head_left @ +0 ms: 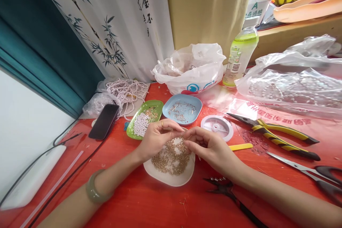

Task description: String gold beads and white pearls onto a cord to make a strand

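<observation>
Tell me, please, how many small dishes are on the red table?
3. A green dish with white pearls sits beside a blue dish of thin metal pieces; a white dish of gold beads lies under the left hand and right hand. Plastic bags may hide more.

Left grip (156, 139) wears gold ring (161, 123) (wrist: greenish bangle (94, 189)).

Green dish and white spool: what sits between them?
A blue dish holding metal pins lies between the green dish and the white spool, as the head view shows.
</observation>
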Available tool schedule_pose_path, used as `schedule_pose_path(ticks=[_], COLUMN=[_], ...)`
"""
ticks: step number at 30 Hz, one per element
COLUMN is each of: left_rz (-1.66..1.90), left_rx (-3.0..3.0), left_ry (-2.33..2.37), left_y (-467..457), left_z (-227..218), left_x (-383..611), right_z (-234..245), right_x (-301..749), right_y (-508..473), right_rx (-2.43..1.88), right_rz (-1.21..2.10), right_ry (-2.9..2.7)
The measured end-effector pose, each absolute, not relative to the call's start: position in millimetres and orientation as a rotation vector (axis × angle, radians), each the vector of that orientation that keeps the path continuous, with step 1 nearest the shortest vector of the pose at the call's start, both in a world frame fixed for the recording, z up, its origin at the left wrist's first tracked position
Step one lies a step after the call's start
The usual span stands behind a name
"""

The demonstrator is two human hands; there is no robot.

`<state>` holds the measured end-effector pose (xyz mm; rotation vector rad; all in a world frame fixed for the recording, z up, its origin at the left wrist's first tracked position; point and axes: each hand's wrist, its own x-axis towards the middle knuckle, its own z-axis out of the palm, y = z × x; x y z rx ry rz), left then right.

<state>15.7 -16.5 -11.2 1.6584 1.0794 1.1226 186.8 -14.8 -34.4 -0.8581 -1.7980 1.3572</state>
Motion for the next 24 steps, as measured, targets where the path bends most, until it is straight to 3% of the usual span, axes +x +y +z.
schedule_pose_path(ticks=[24], left_rz=[1.122], left_rx=[1.665], left_ry=[1.123], left_y=[-21.0], left_z=[-11.0], left_x=[19.9], right_z=[-31.3], right_x=[189.8], right_y=[-16.8], right_rx=[-0.928], right_rz=[1.266], right_ry=[-1.876])
